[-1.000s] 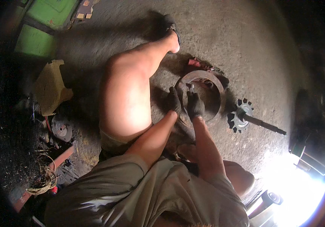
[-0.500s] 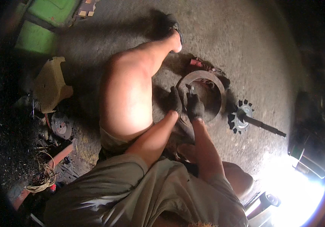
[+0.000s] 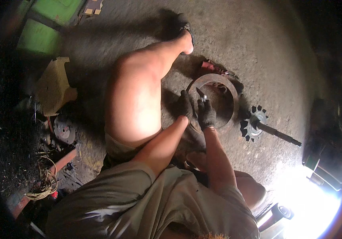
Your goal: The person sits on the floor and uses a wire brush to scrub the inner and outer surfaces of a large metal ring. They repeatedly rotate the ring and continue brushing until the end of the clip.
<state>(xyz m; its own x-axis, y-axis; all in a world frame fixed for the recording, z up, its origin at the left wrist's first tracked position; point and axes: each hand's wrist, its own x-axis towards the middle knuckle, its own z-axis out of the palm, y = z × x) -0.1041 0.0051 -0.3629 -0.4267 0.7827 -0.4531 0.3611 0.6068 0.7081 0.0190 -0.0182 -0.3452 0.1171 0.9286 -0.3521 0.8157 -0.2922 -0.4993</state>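
A rusty metal ring (image 3: 233,89) with a wide rim lies on the ground in front of me. My left hand (image 3: 184,105), in a dark glove, is at its left rim with the fingers bent against the edge; shadow hides the thumb. Over the ring's opening, my gloved right hand (image 3: 206,114) is closed around a small tool (image 3: 201,95) with a dark pointed end and a shiny metal part. The tool's exact kind is too small to make out.
Right of the ring lies a toothed metal wheel on a shaft (image 3: 278,132). A red-ended part (image 3: 207,65) touches the ring's far side. Leftward are a cardboard piece (image 3: 55,81), a disc (image 3: 64,130), coiled cable (image 3: 45,187) and green panels (image 3: 39,36). Bright light glares at lower right.
My right hand has shifted slightly to the right and turned, with the tool showing more clearly. My left hand stays by the left rim.
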